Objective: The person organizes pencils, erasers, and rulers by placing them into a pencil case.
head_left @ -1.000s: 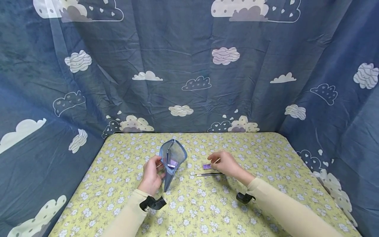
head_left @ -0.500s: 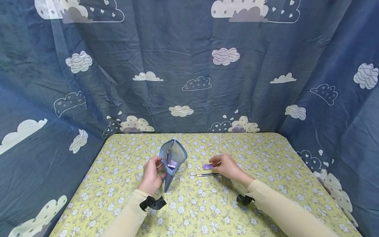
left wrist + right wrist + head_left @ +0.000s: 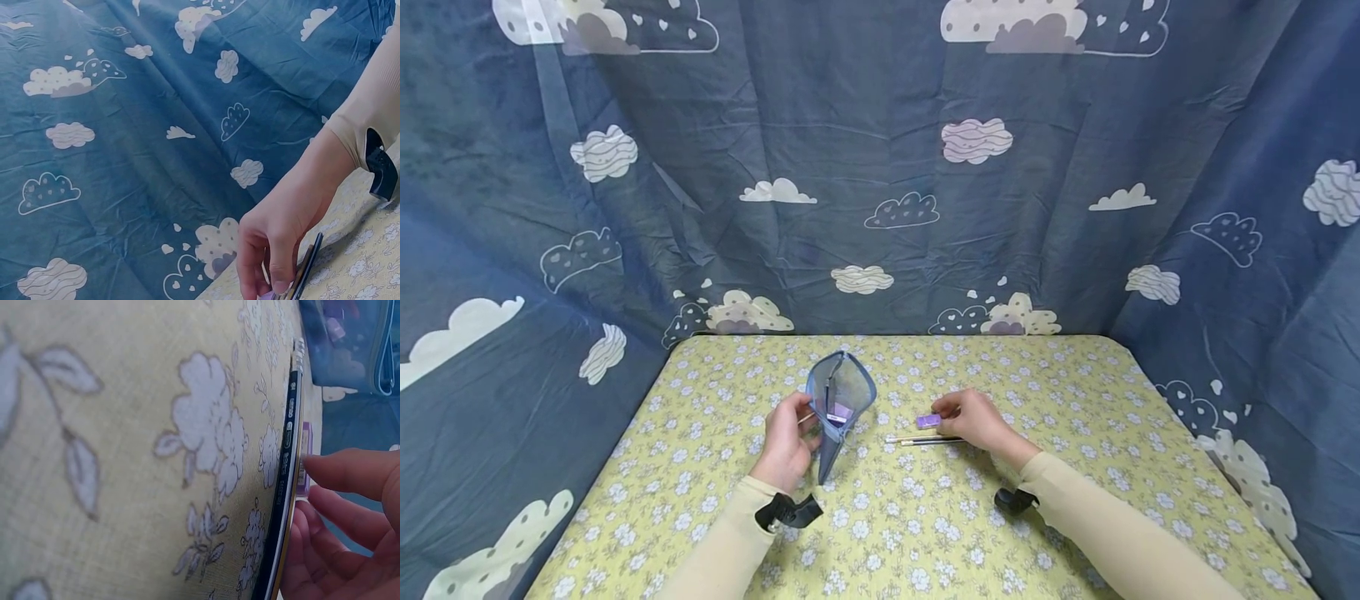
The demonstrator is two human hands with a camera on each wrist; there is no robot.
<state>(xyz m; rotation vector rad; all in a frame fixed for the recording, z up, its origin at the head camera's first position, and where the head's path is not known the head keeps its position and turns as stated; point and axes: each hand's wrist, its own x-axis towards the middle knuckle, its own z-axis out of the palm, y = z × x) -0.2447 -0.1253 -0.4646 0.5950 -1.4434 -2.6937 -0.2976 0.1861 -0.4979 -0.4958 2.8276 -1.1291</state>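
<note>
In the head view my left hand (image 3: 786, 444) holds a blue see-through zip pouch (image 3: 859, 387) by its left side, the mouth spread toward me. A purple-and-white item (image 3: 841, 414) shows inside it. To the right, my right hand (image 3: 976, 422) pinches a small purple eraser (image 3: 928, 422) on the table between thumb and fingers. Two pencils (image 3: 917, 441) lie just in front of the eraser, their right ends hidden by the hand. In the right wrist view a dark pencil (image 3: 288, 434) runs alongside the eraser (image 3: 305, 456), with the thumb at its edge.
A yellow floral cloth (image 3: 880, 533) covers the table. Dark blue curtains (image 3: 820, 242) with cloud prints hang behind it and on both sides. Each wrist carries a black camera mount, such as the left mount (image 3: 788, 511).
My right hand has lowered and its fingers have closed onto the eraser. The left hand and pouch have stayed in place; the whole view has shifted slightly.
</note>
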